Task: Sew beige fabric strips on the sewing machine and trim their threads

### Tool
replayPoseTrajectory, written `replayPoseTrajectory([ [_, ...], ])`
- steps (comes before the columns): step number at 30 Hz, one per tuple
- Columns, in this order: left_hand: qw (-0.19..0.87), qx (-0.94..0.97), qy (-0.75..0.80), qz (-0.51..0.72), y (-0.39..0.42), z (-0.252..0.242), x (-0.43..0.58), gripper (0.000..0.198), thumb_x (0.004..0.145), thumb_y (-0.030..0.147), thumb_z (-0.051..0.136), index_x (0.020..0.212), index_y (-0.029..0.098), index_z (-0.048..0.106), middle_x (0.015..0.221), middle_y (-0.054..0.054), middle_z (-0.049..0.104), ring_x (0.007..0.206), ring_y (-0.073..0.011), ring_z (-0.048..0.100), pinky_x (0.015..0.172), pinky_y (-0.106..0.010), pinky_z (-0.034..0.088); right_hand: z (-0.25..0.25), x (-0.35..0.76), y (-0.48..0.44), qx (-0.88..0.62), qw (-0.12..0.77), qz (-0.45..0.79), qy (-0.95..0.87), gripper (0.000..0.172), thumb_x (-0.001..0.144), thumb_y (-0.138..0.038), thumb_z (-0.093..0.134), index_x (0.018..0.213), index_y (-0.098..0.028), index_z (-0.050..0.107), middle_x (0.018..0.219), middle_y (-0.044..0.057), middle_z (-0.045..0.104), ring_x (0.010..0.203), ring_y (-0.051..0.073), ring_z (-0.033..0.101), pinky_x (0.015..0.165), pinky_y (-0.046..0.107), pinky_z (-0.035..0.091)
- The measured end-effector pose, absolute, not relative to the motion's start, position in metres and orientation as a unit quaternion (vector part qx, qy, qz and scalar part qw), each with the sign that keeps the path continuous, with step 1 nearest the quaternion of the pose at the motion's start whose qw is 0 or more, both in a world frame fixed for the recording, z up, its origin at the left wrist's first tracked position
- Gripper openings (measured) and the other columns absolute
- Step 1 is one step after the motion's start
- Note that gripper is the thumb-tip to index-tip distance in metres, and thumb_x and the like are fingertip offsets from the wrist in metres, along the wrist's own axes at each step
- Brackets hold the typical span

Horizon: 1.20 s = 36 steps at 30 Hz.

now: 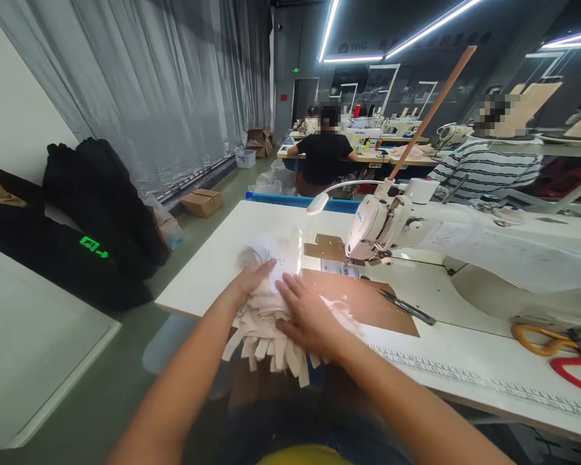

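Note:
A stack of pale pink fabric strips (pixel 266 336) lies at the near edge of the white sewing table (pixel 208 265), its ends hanging over the edge. My left hand (pixel 252 281) rests on the far left side of the stack, fingers curled over the white pieces (pixel 268 248) on top. My right hand (pixel 307 313) lies flat on the stack with its fingers stretched out. A white sewing machine (pixel 387 223) stands just right of my hands, its lamp (pixel 318 203) shining on the fabric.
Thread snips (pixel 407 307) lie on a brown board (pixel 368 303) by the needle. Orange scissors (pixel 537 339) and red scissors (pixel 576 371) lie at the far right. Two people sit at other sewing tables behind. Black bags (pixel 97 200) and a cardboard box (pixel 202 201) sit on the floor at left.

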<state>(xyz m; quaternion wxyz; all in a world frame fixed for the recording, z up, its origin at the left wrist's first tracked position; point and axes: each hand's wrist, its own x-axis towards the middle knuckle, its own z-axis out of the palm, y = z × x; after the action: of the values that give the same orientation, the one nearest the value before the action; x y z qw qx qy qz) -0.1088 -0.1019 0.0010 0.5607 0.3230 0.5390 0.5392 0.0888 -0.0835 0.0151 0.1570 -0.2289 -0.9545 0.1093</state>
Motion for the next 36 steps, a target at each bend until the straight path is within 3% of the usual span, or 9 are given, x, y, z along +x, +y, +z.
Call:
replayPoseTrajectory([
  [5,0.588,0.318,0.486,0.563,-0.119,-0.004,-0.101,0.055,0.064,0.042,0.079,0.104,0.007,0.066,0.086,-0.014,0.071,0.075,-0.023,0.067,0.072,-0.033,0.052,-0.011,0.081,-0.112,-0.2,0.179,0.022,-0.963,0.063,0.083,-0.032,0.055,0.138,-0.005,0.043,0.144,0.023,0.038,0.133,0.041,0.032,0.107,0.056,0.033],
  [12,0.573,0.297,0.456,0.613,-0.145,-0.003,-0.082,0.053,0.065,0.032,0.08,0.107,0.007,0.062,0.092,-0.014,0.071,0.081,-0.0236,0.067,0.073,-0.032,0.053,-0.027,0.107,-0.143,-0.128,0.224,-0.03,-0.966,0.048,0.088,-0.019,0.048,0.136,-0.019,0.049,0.146,0.006,0.04,0.136,0.04,0.028,0.103,0.058,0.039],
  [15,0.545,0.282,0.446,0.651,-0.161,-0.001,-0.074,0.049,0.062,0.028,0.082,0.104,0.01,0.062,0.096,-0.011,0.071,0.083,-0.0219,0.067,0.075,-0.03,0.053,-0.018,0.12,-0.148,-0.089,0.238,0.032,-0.967,0.041,0.087,-0.026,0.052,0.128,-0.02,0.056,0.14,0.006,0.049,0.134,0.037,0.033,0.103,0.058,0.039],
  [19,0.497,0.276,0.428,0.703,-0.184,-0.004,-0.065,0.049,0.062,0.024,0.082,0.105,0.012,0.063,0.104,-0.009,0.07,0.093,-0.0237,0.066,0.081,-0.031,0.053,0.001,0.133,-0.139,-0.083,0.346,0.217,-0.909,0.024,0.085,-0.025,0.056,0.107,-0.028,0.064,0.109,0.005,0.069,0.114,0.026,0.057,0.099,0.045,0.047],
  [22,0.472,0.268,0.419,0.728,-0.198,-0.005,-0.055,0.051,0.064,0.025,0.081,0.109,0.013,0.062,0.107,-0.01,0.07,0.098,-0.0259,0.065,0.084,-0.034,0.053,0.008,0.131,-0.132,-0.181,0.408,0.324,-0.834,0.038,0.082,-0.03,0.061,0.119,-0.028,0.057,0.123,0.008,0.061,0.119,0.026,0.053,0.095,0.042,0.049],
  [26,0.433,0.219,0.427,0.763,-0.211,0.002,-0.043,0.056,0.062,0.03,0.081,0.112,0.013,0.061,0.102,-0.009,0.071,0.094,-0.0268,0.067,0.08,-0.034,0.055,0.011,0.12,-0.136,-0.183,0.267,0.491,-0.809,0.075,0.073,-0.039,0.071,0.139,-0.026,0.039,0.138,0.009,0.05,0.122,0.03,0.05,0.1,0.044,0.043],
  [31,0.379,0.137,0.41,0.818,-0.213,0.01,-0.057,0.053,0.066,0.032,0.078,0.113,0.014,0.061,0.108,-0.008,0.07,0.107,-0.0275,0.062,0.09,-0.033,0.052,0.004,0.127,-0.134,-0.209,0.163,0.672,-0.692,0.045,0.077,-0.039,0.067,0.118,-0.022,0.058,0.096,0.004,0.07,0.084,0.022,0.066,0.071,0.032,0.054],
  [34,0.33,0.094,0.414,0.843,-0.211,0.012,-0.074,0.05,0.074,0.036,0.071,0.12,0.018,0.058,0.115,-0.006,0.067,0.117,-0.0262,0.057,0.095,-0.034,0.05,-0.005,0.139,-0.121,-0.288,0.205,0.674,-0.649,0.025,0.078,-0.04,0.066,0.091,-0.019,0.064,0.065,-0.001,0.063,0.05,0.012,0.055,0.051,0.025,0.045],
  [36,0.31,0.1,0.417,0.849,-0.21,0.012,-0.082,0.051,0.079,0.039,0.066,0.125,0.021,0.054,0.119,-0.004,0.066,0.119,-0.0258,0.055,0.096,-0.036,0.05,-0.01,0.145,-0.111,-0.327,0.273,0.659,-0.62,0.023,0.077,-0.041,0.066,0.085,-0.02,0.063,0.063,-0.002,0.06,0.045,0.009,0.048,0.049,0.024,0.041],
])
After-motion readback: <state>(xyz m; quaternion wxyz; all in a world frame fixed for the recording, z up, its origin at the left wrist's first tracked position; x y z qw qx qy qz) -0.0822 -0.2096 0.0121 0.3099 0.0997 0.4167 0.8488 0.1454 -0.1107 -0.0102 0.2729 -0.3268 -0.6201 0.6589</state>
